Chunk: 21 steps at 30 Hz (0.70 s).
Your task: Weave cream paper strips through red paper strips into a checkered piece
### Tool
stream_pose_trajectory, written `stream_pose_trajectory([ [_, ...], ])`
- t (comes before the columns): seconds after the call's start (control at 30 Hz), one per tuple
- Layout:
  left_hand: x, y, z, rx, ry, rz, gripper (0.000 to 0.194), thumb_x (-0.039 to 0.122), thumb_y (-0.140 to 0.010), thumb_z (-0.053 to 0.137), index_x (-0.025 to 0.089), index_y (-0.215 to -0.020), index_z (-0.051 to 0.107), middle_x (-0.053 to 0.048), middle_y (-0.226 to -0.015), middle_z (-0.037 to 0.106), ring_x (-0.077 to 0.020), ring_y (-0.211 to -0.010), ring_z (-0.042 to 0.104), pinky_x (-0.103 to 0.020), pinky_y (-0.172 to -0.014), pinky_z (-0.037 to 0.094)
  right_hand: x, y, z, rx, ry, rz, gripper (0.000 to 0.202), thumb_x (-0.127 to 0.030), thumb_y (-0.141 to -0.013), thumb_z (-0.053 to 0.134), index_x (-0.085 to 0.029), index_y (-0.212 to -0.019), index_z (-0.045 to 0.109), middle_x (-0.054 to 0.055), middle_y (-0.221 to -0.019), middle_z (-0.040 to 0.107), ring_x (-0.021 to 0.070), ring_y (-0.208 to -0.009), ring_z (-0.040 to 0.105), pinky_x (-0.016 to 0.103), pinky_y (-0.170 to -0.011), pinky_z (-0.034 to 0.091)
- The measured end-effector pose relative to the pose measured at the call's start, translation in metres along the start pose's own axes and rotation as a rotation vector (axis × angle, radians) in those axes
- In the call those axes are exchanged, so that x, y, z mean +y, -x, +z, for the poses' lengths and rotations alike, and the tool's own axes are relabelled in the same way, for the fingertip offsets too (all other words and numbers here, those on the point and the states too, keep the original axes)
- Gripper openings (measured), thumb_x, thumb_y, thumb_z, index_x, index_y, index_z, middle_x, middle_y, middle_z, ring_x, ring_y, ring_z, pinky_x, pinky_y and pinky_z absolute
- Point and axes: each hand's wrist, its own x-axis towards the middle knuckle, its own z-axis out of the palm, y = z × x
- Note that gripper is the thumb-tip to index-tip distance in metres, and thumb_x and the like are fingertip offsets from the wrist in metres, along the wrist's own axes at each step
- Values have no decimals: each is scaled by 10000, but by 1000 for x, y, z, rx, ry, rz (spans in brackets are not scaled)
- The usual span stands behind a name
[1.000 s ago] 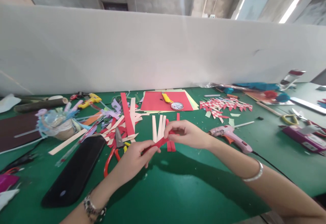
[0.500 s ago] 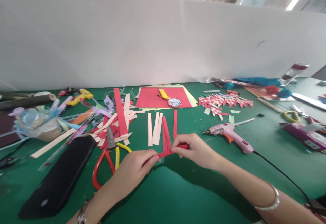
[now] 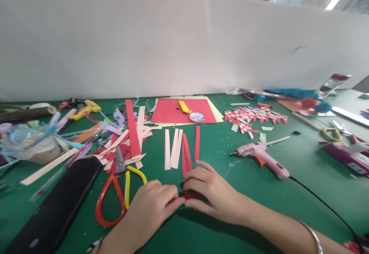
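Note:
Between my two hands, low over the green table, is a red paper strip, mostly covered by my fingers. My left hand pinches its left end between thumb and forefinger. My right hand has its fingers bent over the right part, the thumb close beneath. Just beyond my hands lie folded red strips, a single red strip and several cream strips. Scissors with one red and one yellow handle rest beside my left hand.
A pink glue gun with a black cord lies on the right. Woven red-and-white paper pieces are behind it. Red sheets carry a yellow cutter and a small round dish. A black case and paper scraps fill the left.
Both hands have come nearer to me with the red strip and closer together. My right fingers now cover more of it. The view has shifted slightly.

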Motion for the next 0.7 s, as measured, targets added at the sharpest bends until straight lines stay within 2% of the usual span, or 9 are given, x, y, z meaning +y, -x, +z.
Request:
stream_pose_trajectory([
  [0.07,-1,2,1,6,22,-35,527,487,-968,300,185,-576,481,24,-494,514,-130,-496,464,-244,-484,261,1,0,5,-41,-84,7,228,-305,-924,479,-173,-818,633,10,-768,638,114,-716,583,359,-1005,344],
  [0.13,-4,2,-2,-31,91,-101,492,495,-950,359,189,-595,509,26,-519,538,-129,-528,491,-231,-495,285,4,-1,7,-54,-159,21,240,-264,-930,462,-169,-778,622,-6,-703,624,93,-642,549,309,-954,377],
  [0.3,-5,-3,-12,-141,340,-264,363,465,-922,428,232,-751,648,25,-638,649,-148,-637,568,-218,-565,367,12,-1,6,-5,-279,152,202,-264,-878,541,-170,-711,604,-11,-635,597,100,-604,494,226,-730,418],
  [0.43,-3,-8,-17,-201,533,-422,381,491,-879,454,211,-737,670,6,-650,676,-138,-552,560,-218,-509,379,13,-2,3,-12,-392,295,195,-253,-843,572,-163,-671,580,-22,-586,551,89,-556,469,185,-557,362],
  [0.5,-2,-10,-19,-229,633,-508,374,486,-854,483,188,-728,668,-14,-693,700,-124,-512,550,-215,-493,390,13,-3,1,-24,-444,340,196,-244,-857,541,-162,-682,575,-26,-584,551,81,-539,471,177,-537,352],
  [0.6,-3,-11,-20,-206,766,-609,335,459,-817,519,169,-842,684,-38,-795,730,-113,-503,552,-209,-493,412,12,-3,-1,-39,-470,365,206,-230,-871,504,-162,-691,575,-24,-593,566,77,-543,481,174,-549,361],
  [0.7,-4,-11,-19,-176,830,-635,345,439,-798,537,176,-967,681,-34,-826,735,-108,-507,557,-204,-501,428,13,-2,-1,-63,-481,366,188,-235,-863,517,-163,-705,589,-22,-597,577,80,-550,496,175,-557,374],
])
